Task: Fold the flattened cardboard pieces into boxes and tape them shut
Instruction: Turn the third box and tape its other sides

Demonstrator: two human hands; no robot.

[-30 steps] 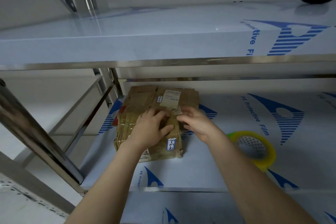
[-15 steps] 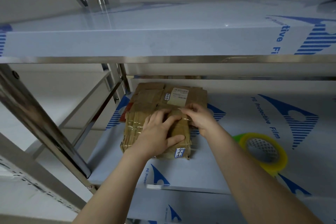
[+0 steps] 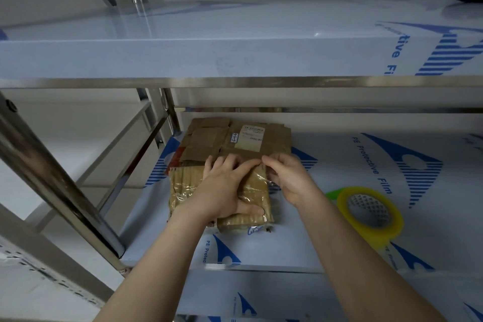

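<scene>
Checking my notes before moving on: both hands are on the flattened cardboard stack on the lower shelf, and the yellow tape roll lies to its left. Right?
Not quite: the head view shows the yellow tape roll to the right of the cardboard stack, not left. The rest holds: left hand and right hand are on it, on the lower shelf.

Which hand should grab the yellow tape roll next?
The right hand, probably. The tape roll lies just right of it on the shelf, though it pinches the cardboard bundle now. The left hand presses flat on the bundle, farther from the roll.
</scene>
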